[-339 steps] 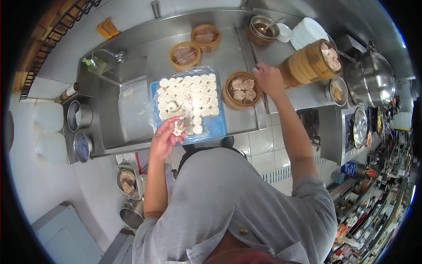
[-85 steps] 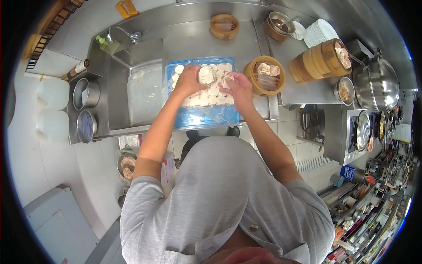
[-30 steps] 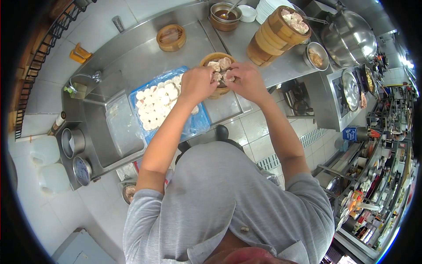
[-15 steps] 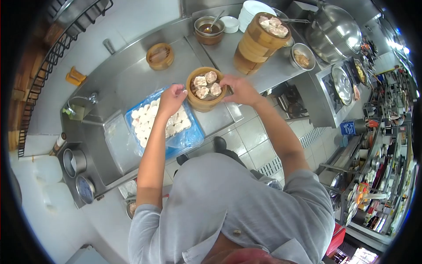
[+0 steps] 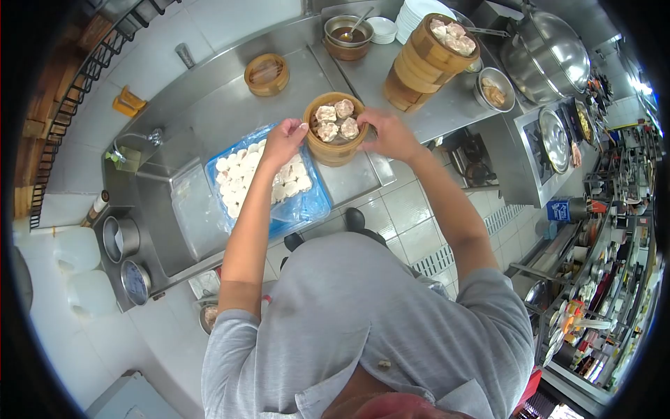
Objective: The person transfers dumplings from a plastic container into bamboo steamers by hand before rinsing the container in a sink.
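Observation:
A round bamboo steamer basket [image 5: 328, 155] is at the middle of the view, with several open-topped dumplings [image 5: 337, 121] inside it. My left hand [image 5: 285, 143] grips its left side, thumb and fingertips at the rim. On the opposite side my right hand [image 5: 391, 135] holds the rim, its fingers partly hidden behind the wall. Just below my left hand lies a blue plastic-lined tray [image 5: 319, 204] filled with rows of pale dumplings [image 5: 237, 171], some of them covered by my left forearm.
Stacked bamboo steamers [image 5: 412, 77] with dumplings on top stand at the back right. Behind are a small bamboo steamer [image 5: 267, 85], a sauce bowl with a spoon [image 5: 347, 33] and white plates [image 5: 419, 15]. A metal bowl [image 5: 495, 94] sits near the counter's right end; a sink [image 5: 157, 209] is left.
My right hand has closed in on the steamer's rim, its fingers less spread than before. My left fingers have come onto the left side. The whole view has shifted slightly.

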Available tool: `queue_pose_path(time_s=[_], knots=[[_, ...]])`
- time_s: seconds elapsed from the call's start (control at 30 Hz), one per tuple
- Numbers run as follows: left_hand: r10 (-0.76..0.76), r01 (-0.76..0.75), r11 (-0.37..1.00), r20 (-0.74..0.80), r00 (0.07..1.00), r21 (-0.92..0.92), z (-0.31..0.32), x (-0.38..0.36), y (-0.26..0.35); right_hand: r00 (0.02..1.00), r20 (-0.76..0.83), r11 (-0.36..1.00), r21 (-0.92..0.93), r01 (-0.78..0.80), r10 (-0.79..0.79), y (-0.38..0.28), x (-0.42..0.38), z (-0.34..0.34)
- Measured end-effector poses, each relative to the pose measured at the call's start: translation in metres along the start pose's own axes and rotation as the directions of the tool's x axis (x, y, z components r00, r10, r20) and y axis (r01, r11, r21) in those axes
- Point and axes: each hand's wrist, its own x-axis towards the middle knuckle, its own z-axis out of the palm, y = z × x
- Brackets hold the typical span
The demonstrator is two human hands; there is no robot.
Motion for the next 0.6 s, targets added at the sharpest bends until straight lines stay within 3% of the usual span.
queue_pose_path(time_s=[0.03,0.13,0.23,0.33,0.47,0.6], knots=[[-0.021,0.021,1.0,0.001,1.0,-0.021,0.0,-0.001,0.0,1.0,-0.015,1.0,0.013,0.001,-0.001,-0.001,-0.003,0.002],[-0.097,0.1,0.985,0.026,0.995,-0.138,0.0,0.002,-0.003,0.953,-0.171,0.913,0.369,-0.175,0.252,-0.005,-0.017,0.013],[-0.185,0.203,0.923,0.088,0.979,-0.326,0.002,0.007,-0.008,0.897,-0.179,0.876,0.36,-0.323,0.404,0.012,-0.037,0.045],[-0.226,0.294,0.843,0.201,0.953,-0.449,0.01,0.018,-0.01,0.908,-0.147,0.884,0.33,-0.329,0.393,0.022,-0.045,0.087],[-0.285,0.341,0.825,0.189,0.94,-0.451,0.02,0.021,-0.011,0.843,-0.13,0.827,0.317,-0.464,0.522,0.0,-0.035,0.094],[-0.266,0.376,0.8,0.286,0.921,-0.468,0.024,0.021,-0.004,0.861,-0.274,0.894,0.271,-0.357,0.428,0.017,-0.027,0.112]])
